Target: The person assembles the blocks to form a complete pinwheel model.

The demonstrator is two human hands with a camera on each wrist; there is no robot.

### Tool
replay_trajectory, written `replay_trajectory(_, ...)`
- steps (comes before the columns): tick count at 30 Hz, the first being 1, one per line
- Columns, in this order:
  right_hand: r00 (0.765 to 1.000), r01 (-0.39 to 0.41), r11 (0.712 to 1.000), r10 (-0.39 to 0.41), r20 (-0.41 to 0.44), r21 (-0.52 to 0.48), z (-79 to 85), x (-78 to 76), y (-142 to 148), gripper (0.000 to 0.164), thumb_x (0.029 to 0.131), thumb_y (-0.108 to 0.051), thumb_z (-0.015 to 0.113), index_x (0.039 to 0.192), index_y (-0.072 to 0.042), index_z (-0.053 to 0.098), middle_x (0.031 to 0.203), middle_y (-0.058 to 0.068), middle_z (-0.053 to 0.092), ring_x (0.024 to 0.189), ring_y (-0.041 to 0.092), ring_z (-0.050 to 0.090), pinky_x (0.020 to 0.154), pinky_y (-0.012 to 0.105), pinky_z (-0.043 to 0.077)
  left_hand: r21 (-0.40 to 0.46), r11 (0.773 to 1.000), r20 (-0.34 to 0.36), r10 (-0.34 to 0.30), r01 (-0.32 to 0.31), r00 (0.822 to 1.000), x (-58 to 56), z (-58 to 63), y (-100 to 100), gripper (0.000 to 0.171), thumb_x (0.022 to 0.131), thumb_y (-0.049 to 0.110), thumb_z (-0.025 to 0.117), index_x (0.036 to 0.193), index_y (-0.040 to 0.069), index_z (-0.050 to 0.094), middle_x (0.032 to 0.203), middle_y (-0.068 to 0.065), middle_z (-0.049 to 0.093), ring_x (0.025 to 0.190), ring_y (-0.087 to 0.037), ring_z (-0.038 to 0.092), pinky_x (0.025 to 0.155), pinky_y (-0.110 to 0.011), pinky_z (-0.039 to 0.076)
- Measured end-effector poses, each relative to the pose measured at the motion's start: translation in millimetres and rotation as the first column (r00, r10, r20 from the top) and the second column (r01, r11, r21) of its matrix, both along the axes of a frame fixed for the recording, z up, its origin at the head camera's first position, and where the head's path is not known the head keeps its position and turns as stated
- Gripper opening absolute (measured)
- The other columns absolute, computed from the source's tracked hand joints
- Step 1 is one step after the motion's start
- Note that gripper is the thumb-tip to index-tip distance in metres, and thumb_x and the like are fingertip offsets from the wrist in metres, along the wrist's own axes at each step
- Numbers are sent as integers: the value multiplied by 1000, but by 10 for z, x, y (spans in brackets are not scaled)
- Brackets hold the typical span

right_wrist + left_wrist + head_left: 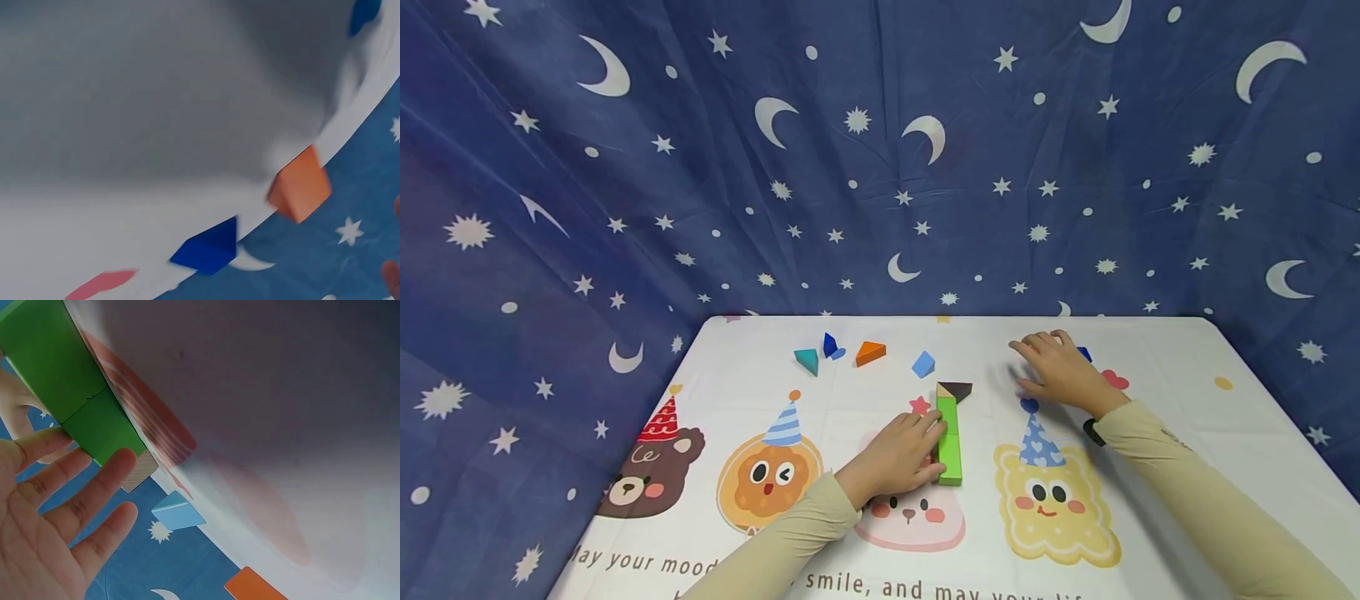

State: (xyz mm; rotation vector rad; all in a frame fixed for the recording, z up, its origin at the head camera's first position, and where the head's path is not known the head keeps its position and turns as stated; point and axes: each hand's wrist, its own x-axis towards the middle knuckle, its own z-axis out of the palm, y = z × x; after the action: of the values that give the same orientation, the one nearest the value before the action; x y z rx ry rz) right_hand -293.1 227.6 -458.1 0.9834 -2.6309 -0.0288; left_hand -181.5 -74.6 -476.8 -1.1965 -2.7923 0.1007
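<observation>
Two green blocks (949, 446) stand in a line on the table, end to end. At their far end is a dark brown triangular block (957, 390) with a bare-wood face (141, 473). My left hand (897, 454) touches the left side of the green blocks, its fingers (103, 487) extended and spread. Above the table to the right, my right hand (1060, 372) reaches leftward with thumb and fingers apart, and I see nothing in it. Beyond it lies a dark blue block (1084, 353). An orange block (303, 186) beside that one shows only in the right wrist view.
Toward the back edge lie a teal block (807, 361), a dark blue block (830, 345), an orange block (870, 353) and a light blue block (924, 364). A printed white cloth (1180, 400) covers the table. A blue star-patterned curtain (880, 217) hangs behind.
</observation>
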Motion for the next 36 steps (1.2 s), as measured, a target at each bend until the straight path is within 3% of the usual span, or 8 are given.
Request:
replay_trajectory(6,997,67,997,-68,-33,-27,4,-29,271,56,75,-34,74,120,-5,57,105,16,61,102,34,55,92,58,36,5,1000,-3,0,0,1000,0,-4,-3,56,94,49,44,135,11,43,139,-5,46,122,-19,50,104,-31,39)
replay_trajectory(16,974,224,974,-225,9,31,-14,-137,678,54,78,-32,71,119,-1,56,109,22,59,103,38,53,93,63,35,-3,1000,-4,1,-1,1000,7,14,-14,55,94,49,44,135,11,42,139,-4,46,122,-18,50,104,-31,39)
replay_trajectory(26,933,323,934,-342,113,154,-106,-269,818,54,82,-36,68,119,2,56,110,24,58,106,40,51,94,66,33,9,1000,-5,2,-1,1000,13,8,-12,56,94,49,44,135,11,42,139,-5,46,121,-19,51,104,-31,39)
replay_trajectory(36,911,352,912,-385,148,210,-160,-355,838,54,83,-38,66,114,6,59,108,25,56,105,41,51,96,67,32,16,1000,-20,-6,6,1000,8,2,-11,56,94,49,44,135,11,42,138,-4,46,119,-18,52,104,-31,40)
